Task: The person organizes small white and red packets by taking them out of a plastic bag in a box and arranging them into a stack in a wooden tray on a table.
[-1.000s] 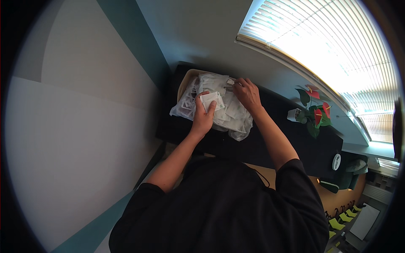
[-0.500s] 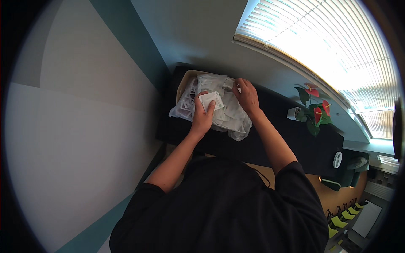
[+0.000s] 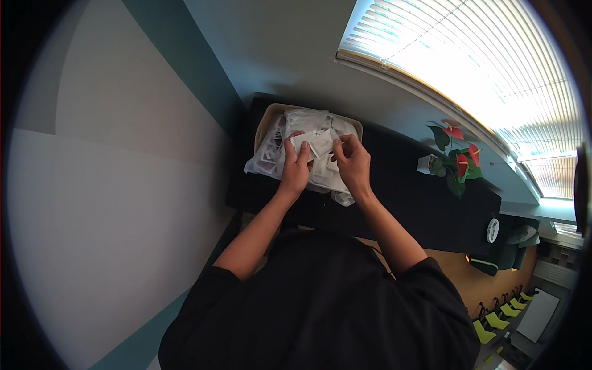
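Note:
My left hand [image 3: 296, 168] is closed around some flat white square packets [image 3: 299, 139], its thumb lying across the top. Between the fingertips of my right hand [image 3: 354, 165] is another white packet [image 3: 322, 143], its left edge touching or overlapping those in the left hand. Both hands are over a beige bin [image 3: 264, 126] on a black table. White packets fill the bin inside a clear plastic bag [image 3: 261, 161], which spills over the bin's near rim. What is printed on the packets is too small to make out.
On the black table [image 3: 394, 179] to the right stand a potted plant with red flowers [image 3: 459, 161] and a round white object [image 3: 492, 230]. A wall rises at the left, and a window with blinds [image 3: 456, 55] lies beyond the table. Yellow-green chairs [image 3: 497, 320] are at the lower right.
My right hand has come left and nearer from the bin's far right side, bringing a white packet against those in my left hand. The left hand stays nearly in place.

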`<state>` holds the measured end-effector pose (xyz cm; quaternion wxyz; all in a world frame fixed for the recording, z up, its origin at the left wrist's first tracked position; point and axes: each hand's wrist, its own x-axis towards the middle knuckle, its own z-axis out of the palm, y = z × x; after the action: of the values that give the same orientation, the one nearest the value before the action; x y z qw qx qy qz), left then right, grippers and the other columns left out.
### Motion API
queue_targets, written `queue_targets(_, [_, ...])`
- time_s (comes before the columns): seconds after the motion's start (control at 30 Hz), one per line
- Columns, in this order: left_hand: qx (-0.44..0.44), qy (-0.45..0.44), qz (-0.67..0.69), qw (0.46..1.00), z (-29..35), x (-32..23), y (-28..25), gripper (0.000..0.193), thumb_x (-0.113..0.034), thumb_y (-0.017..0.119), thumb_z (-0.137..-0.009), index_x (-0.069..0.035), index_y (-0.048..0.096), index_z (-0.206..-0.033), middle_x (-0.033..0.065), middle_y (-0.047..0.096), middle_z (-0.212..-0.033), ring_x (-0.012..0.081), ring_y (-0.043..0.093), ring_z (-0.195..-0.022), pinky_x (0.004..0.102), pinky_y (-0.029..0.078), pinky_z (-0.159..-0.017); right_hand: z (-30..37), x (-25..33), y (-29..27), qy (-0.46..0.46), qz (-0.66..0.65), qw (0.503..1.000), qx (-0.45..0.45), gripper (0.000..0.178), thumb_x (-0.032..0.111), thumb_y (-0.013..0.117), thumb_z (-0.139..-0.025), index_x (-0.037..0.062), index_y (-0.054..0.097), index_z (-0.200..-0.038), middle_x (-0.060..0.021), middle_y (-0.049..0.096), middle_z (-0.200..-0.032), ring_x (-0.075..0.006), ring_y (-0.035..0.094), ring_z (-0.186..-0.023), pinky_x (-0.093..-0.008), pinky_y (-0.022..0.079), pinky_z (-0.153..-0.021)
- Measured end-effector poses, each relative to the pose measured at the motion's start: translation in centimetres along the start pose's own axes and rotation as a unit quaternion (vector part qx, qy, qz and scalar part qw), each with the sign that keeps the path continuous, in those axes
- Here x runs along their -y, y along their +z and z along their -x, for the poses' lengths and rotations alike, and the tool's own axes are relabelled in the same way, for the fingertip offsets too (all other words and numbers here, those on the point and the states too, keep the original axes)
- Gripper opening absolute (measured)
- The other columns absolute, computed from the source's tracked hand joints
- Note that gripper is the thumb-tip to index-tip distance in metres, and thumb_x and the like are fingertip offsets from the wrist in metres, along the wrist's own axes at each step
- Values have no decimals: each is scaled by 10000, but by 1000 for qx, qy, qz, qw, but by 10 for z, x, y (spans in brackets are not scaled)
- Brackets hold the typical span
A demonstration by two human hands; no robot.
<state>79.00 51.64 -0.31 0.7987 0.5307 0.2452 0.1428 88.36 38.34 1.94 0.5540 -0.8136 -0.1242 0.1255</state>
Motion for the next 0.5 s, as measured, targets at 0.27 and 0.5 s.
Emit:
queue_targets(0.27, [32, -2, 5, 999, 5, -2, 7, 394, -400, 360, -1242, -169, 411, -1557, 48, 625, -1298, 94, 579, -1024, 275, 479, -777, 15, 1, 8, -15, 21, 998, -61, 255, 203, 790, -1036, -31, 693, -1066, -174, 792, -943, -229, 778, -793, -370, 602, -717])
queue_targets(0.5, [72, -19, 1, 997, 4, 3, 3, 439, -481, 346, -1233, -194, 389, -1562, 65, 618, -1358, 121, 620, -1124, 288, 519, -839, 28, -5, 13, 3, 11, 998, -66, 268, 196, 806, -1021, -25, 656, -998, -159, 744, -943, -243, 761, -802, -385, 590, -707])
